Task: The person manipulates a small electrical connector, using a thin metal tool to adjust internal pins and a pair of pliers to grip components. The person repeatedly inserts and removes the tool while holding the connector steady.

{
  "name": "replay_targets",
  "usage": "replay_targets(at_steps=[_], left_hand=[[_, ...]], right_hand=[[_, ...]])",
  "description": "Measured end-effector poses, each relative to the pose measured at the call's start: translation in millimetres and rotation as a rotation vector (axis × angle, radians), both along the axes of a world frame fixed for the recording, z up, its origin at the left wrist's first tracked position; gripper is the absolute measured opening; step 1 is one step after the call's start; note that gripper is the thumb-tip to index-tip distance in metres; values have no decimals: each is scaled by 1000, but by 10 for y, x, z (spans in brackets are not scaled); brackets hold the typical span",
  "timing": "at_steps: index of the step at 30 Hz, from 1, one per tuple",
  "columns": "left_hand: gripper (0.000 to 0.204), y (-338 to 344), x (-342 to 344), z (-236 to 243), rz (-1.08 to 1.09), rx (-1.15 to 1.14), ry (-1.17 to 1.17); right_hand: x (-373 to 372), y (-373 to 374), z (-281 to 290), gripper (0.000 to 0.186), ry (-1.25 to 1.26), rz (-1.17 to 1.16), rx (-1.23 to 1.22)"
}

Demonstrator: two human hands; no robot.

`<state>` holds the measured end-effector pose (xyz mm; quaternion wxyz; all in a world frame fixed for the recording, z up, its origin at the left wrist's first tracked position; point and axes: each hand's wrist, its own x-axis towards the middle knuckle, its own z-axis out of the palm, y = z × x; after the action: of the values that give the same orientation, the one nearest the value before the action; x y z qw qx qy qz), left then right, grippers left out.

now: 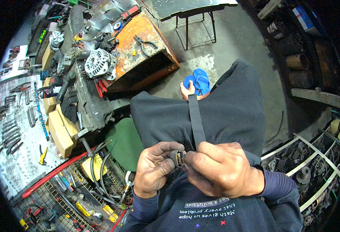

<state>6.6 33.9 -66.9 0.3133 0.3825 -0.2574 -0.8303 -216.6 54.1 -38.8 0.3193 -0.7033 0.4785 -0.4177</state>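
Close to my body, my left hand (153,167) pinches a small dark grey plug connector (177,158) between thumb and fingers. Its open face points toward the right and shows orange and pale bits inside. My right hand (221,166) is closed in a pinch right beside that face, fingertips touching or almost touching it. Whatever those fingertips hold is hidden behind them. Both hands are above my lap, over my dark clothes, with a black strap (195,120) running down between my knees.
At the front left, an alternator (99,63) sits by a worn orange box (141,29) with pliers (143,45) on top. Hand tools hang on a white board (17,116) at left. A metal rack (312,154) of parts stands at right. A green stool seat (125,143) is beside my left thigh.
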Motion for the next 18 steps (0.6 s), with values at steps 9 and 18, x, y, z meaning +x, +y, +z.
replay_targets(at_steps=[9, 18], left_hand=[[49, -15, 23, -23, -40, 16, 38], [49, -38, 17, -12, -57, 43, 61]], right_hand=[[-33, 21, -17, 27, 28, 18, -3], [-51, 12, -23, 29, 39, 34, -4]])
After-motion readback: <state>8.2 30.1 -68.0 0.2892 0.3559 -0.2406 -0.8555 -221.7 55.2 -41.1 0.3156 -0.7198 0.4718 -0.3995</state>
